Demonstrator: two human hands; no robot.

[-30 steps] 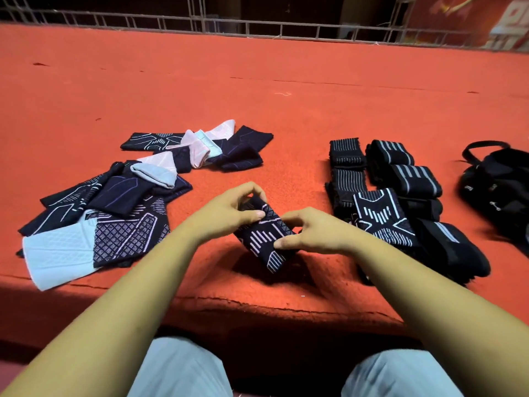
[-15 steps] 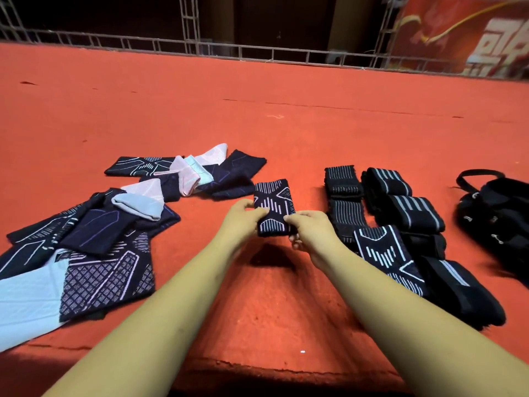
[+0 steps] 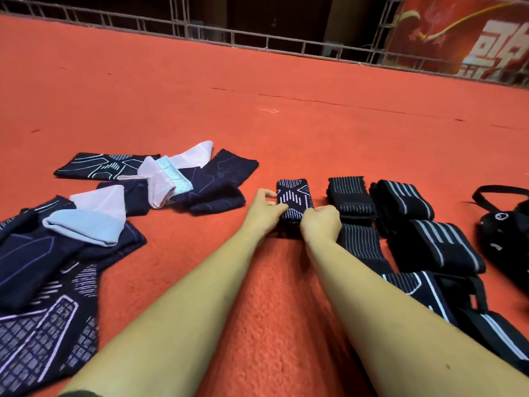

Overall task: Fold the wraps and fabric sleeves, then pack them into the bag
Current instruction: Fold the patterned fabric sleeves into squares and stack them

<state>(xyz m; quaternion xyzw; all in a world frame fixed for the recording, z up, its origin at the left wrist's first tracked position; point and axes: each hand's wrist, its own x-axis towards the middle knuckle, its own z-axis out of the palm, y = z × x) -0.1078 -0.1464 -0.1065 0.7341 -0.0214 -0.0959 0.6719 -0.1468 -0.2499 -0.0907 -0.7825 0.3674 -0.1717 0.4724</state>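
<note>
Two hands pinch a folded sleeve [image 3: 294,197] lying on red carpet [image 3: 286,124]: left hand [image 3: 264,207] at its left edge, right hand [image 3: 322,222] at its near corner. Folded wraps [image 3: 350,196] lie just right of it, the bag [image 3: 506,230] far right and loose sleeves [image 3: 57,253] to the left. A metal railing [image 3: 257,41] and a red banner [image 3: 463,38] stand behind.

An orange-red carpet [image 3: 286,81] with a coarse, nubby pile covers the whole floor and runs back to a low metal truss railing [image 3: 257,44] along its far edge. A thin dark seam [image 3: 329,103] crosses the carpet on a slant, with a small pale thread [image 3: 269,110] near it. A vertical truss post [image 3: 179,15] rises from the railing, and the space behind it is dark. At the upper right stands a red banner [image 3: 458,38] with large white characters and a yellow swirl.
</note>
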